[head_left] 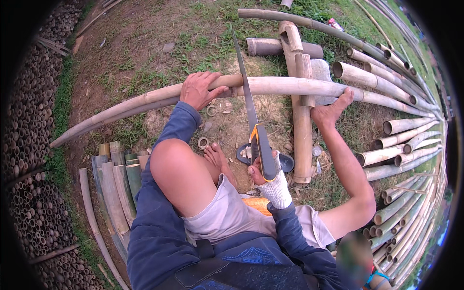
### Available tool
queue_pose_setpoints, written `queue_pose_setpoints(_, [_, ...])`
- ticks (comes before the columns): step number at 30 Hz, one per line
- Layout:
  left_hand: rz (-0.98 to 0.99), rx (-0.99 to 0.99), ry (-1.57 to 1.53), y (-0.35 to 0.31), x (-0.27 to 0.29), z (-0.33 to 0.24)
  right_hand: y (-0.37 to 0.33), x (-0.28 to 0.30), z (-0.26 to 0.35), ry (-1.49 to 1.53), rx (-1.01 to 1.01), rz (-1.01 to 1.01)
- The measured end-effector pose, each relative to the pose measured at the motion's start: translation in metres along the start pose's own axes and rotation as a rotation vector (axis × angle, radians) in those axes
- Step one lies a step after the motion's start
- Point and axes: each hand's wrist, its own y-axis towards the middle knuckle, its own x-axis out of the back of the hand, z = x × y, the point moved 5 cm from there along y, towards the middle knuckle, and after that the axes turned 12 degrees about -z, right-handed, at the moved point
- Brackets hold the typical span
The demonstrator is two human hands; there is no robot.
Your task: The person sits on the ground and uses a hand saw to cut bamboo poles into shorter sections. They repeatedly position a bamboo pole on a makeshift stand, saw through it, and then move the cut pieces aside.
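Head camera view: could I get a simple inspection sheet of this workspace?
Surface: bare earth with patchy grass
Job's things: handsaw, blade across a bamboo pole
Clutter: cut bamboo ring, dark sandal
Fingers: left fingers on the bamboo pole; right fingers around the handsaw's handle, white glove covering part of that hand
Cables: nothing seen
Surroundings: stacked cut bamboo at left, more bamboo poles at right

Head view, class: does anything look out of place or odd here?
Two mild oddities. Dark footwear lies loose, partly hidden behind the saw, although the left foot and right foot are bare. Also, the right hand wears a white glove with fingers showing, while the left hand is bare.
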Motion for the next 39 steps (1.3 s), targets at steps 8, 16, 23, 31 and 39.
queue_pose_setpoints(8, [0.050,0.005,0.035,0.002,0.000,0.001,0.042,-0.023,-0.003,0.057,-0.098,-0.007])
queue_pose_setpoints(16, [0.036,0.007,0.033,0.001,-0.004,0.005,-0.006,-0.002,-0.008,0.123,-0.070,0.015])
queue_pose_setpoints(23, [0.069,0.010,0.008,0.001,-0.004,0.006,0.038,-0.017,-0.007,0.182,-0.090,-0.016])
queue_pose_setpoints(31, [0.054,0.082,-0.015,0.002,-0.006,0.005,-0.001,0.000,-0.006,-0.016,0.066,-0.003])
queue_pose_setpoints(39, [-0.055,-0.024,-0.040,-0.031,0.040,-0.024,0.035,-0.014,-0.038,0.173,-0.173,-0.032])
